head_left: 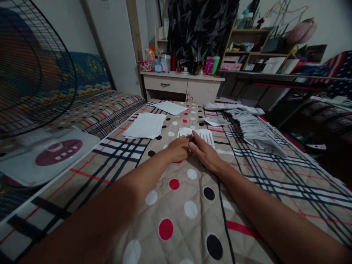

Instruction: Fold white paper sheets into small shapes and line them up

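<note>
A person's left hand, fingers bent, meets the right hand, thumb extended, at a striped paper on a bed; from here I cannot tell how far either closes on it. White sheets lie left of the hands, a fanned stack right.

midway across the bed cover, left hand and right hand close together, fingers over a white sheet with grey bars. toward the left edge, plain white papers; nearer the far edge, a single pale sheet. toward the far right corner, a fanned row of white packets, a loose white piece just left of it. past the far edge, a drawer cabinet. beside the left edge, a fan and a white case.
</note>
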A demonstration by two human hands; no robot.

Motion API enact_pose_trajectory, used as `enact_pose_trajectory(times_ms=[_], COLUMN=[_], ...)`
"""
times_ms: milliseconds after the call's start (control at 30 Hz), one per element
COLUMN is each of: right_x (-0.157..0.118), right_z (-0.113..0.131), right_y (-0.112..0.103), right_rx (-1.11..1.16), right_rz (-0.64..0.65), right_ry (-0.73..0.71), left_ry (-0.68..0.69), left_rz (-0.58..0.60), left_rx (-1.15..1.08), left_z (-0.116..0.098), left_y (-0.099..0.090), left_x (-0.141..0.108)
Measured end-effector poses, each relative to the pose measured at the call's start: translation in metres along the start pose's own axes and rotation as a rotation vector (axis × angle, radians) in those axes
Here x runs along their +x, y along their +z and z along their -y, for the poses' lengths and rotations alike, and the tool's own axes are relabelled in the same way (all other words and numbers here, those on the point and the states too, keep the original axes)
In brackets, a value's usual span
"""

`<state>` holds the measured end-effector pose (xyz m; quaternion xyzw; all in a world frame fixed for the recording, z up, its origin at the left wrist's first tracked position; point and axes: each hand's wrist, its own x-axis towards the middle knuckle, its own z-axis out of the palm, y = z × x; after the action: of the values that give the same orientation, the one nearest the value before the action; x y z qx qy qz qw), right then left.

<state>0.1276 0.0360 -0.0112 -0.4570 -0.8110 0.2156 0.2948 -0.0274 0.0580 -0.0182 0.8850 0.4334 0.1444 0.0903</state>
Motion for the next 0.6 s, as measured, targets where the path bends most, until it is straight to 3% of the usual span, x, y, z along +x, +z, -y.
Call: enact_pose_trajectory(times_ms=[167, 333, 433, 600], right_x=[0.032, 0.055, 0.055, 0.046], right_z=[-0.006, -0.030, -0.044, -0.053], right_y=[0.007, -0.002, -0.006, 0.000], right_rx=[-0.184, -0.456, -0.600, -0.712], right_rz=[0.138, 0.223, 0.158, 0.016], right_ry=[0.110, 0.174, 0.205, 0.288], left_ry=[0.039, -0.060, -0.126, -0.377], left_rz=[0.024, 0.060, 0.022, -0.100], left_rx=[0.097, 0.147, 0.126, 0.124], left_z=[-0.001, -0.002, 0.006, 0.010], left_y=[0.000, -0.004, -0.004, -0.006], left_x=[-0.001, -0.005, -0.008, -0.010])
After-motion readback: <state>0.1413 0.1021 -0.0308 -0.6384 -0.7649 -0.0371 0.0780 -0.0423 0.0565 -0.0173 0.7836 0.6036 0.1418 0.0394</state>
